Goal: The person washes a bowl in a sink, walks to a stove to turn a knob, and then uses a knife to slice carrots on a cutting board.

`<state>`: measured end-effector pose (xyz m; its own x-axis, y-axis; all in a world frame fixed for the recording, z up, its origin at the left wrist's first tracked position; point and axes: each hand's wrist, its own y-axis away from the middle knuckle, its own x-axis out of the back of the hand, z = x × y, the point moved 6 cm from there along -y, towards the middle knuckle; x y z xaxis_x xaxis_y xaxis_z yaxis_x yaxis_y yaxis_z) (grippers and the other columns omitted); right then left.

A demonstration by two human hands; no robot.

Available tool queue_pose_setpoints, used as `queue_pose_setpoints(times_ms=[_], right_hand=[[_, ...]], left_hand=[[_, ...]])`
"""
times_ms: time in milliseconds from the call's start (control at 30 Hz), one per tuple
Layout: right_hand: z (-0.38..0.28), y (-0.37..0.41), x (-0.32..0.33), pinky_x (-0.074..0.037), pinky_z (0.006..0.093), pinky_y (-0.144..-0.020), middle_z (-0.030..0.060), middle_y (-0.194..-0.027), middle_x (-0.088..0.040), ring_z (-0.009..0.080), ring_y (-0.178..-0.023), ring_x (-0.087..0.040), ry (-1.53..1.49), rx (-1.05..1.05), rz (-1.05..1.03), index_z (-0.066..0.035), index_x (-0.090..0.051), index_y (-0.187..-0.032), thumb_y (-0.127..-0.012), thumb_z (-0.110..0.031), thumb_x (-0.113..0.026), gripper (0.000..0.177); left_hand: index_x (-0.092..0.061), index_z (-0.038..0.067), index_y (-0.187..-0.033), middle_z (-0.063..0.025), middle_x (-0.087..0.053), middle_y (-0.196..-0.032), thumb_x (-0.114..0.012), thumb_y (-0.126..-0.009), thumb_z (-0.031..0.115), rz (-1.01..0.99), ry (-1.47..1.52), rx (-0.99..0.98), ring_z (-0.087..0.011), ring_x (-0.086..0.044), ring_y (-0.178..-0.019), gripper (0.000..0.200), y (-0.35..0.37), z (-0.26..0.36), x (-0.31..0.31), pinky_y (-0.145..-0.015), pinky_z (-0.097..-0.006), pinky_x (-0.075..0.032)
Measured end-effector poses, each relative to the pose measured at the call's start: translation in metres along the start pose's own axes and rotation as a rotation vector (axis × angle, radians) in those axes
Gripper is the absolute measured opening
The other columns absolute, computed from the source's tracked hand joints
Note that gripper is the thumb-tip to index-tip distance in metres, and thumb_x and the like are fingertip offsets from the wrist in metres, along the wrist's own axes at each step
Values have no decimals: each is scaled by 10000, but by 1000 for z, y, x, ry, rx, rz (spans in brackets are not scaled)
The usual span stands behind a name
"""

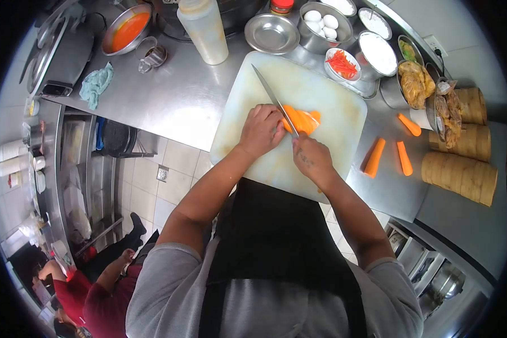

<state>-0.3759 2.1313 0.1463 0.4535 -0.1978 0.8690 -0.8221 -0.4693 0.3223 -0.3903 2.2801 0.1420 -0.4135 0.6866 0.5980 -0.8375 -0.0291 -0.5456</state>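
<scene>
A: Found the carrot [303,119] where?
B: Out in the middle of the white cutting board [332,90], lying flat, partly cut into thin slabs. Pinned at one end under the left hand [262,129], fingers curled down onto it.
A: And held the knife [273,100] how?
B: Gripped in the right hand [312,159], closed round the handle. Laid slantwise over the carrot, tip pointing off toward the squeeze bottle [205,28]. Looked like slicing, mid-cut.
A: Needed what for the next cut?
B: Probably drawing the left fingertips back from the edge, then setting the blade one thin slice further in. Called for care, judging by the narrow gap between blade and fingers.
A: Saw anything beyond the board?
B: Three more carrot pieces [374,158] on the steel counter [174,96] to the right, near bamboo steamers [461,174]. Also a bowl of red shreds [342,63] and a bowl of eggs [321,23] past the far edge.
</scene>
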Motion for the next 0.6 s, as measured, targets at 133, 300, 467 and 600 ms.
queue_pose_setpoints(times_ms=[133,300,467,600], right_hand=[[-8,10,13,-524,503,-710,244,-759,-664,404,-733,-675,-22,15,31,-2,-546,-920,-1002,-225,-459,253],[-18,34,41,-528,502,-695,236,-732,-659,414,-707,-669,50,-5,-17,1,-528,-903,-1003,-208,-450,245],[-17,55,54,-530,499,-679,239,-723,-652,420,-697,-663,102,-26,-150,7,-523,-890,-1004,-182,-442,235],[-3,20,0,-529,499,-675,239,-735,-656,416,-698,-665,25,69,-26,9,-535,-895,-1003,-201,-455,249]], left_hand=[[-640,54,-938,-89,-603,-994,-673,-736,51,-11,47,-1,-285,-581,-931,205,1,-3,0,-817,-384,-474],[-636,48,-928,-86,-606,-1003,-667,-730,48,-24,30,15,-281,-584,-934,200,1,-2,-1,-801,-378,-475],[-630,26,-973,-139,-602,-1017,-666,-752,32,-34,70,27,-331,-580,-926,224,3,-5,-2,-828,-415,-482],[-624,25,-977,-141,-603,-1018,-661,-758,27,-22,94,14,-332,-580,-928,222,3,-3,-1,-828,-418,-484]])
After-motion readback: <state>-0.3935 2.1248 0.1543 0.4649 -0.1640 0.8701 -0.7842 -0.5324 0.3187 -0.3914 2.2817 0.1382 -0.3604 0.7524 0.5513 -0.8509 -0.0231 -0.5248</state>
